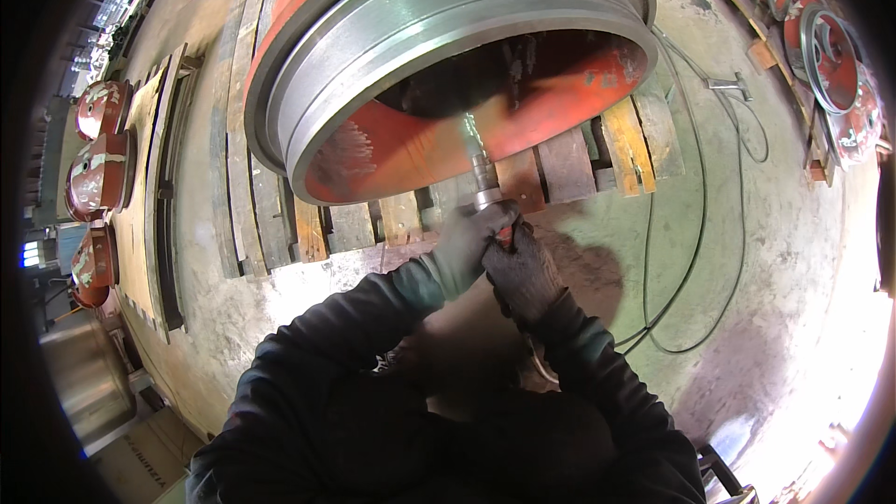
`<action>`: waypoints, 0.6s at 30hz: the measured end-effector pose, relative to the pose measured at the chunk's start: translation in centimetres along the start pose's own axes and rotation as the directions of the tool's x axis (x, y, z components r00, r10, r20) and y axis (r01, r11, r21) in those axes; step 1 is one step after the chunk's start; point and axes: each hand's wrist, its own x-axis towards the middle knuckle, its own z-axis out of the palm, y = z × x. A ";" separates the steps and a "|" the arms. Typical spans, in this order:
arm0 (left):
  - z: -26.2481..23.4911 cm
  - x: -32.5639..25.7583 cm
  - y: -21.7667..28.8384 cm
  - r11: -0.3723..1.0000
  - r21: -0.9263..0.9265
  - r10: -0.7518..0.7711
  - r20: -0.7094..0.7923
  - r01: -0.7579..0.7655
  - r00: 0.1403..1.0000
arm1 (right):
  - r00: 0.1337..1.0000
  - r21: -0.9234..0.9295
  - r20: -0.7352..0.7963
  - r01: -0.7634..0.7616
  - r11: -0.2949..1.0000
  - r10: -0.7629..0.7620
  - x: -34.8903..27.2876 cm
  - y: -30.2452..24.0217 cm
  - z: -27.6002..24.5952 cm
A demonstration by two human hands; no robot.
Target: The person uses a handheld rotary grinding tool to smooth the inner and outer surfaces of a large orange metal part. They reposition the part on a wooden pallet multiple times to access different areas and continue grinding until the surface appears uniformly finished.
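Both our dark sleeves (pixel 392 383) lead to our gloved left hand (pixel 467 247) and right hand (pixel 525 273), clenched together around a slim metal hand grinder (pixel 483 177) whose tip reaches just above them into the large red steel-rimmed casting (pixel 448 56) on wooden planks (pixel 560 163).

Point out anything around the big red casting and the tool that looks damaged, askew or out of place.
Nothing is clearly damaged. The black hose lies in loose loops across the floor to the person's right. The wooden planks under the large red casting are uneven and worn. Both gloved hands, left hand and right hand, grip the grinder.
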 end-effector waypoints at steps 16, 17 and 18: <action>-1.3 -0.2 -0.2 0.878 0.425 0.199 0.095 -0.220 0.975 | 0.948 0.127 0.031 -0.318 0.940 0.317 0.4 -1.0 -0.3; -1.2 -0.1 -0.1 0.888 0.358 0.274 0.097 -0.290 0.957 | 0.986 0.057 0.041 -0.163 0.985 0.161 0.4 -1.0 -0.4; -1.3 -0.1 0.0 0.899 0.348 0.249 0.100 -0.268 0.963 | 0.996 0.028 0.046 -0.075 0.997 0.073 0.4 -1.0 -0.4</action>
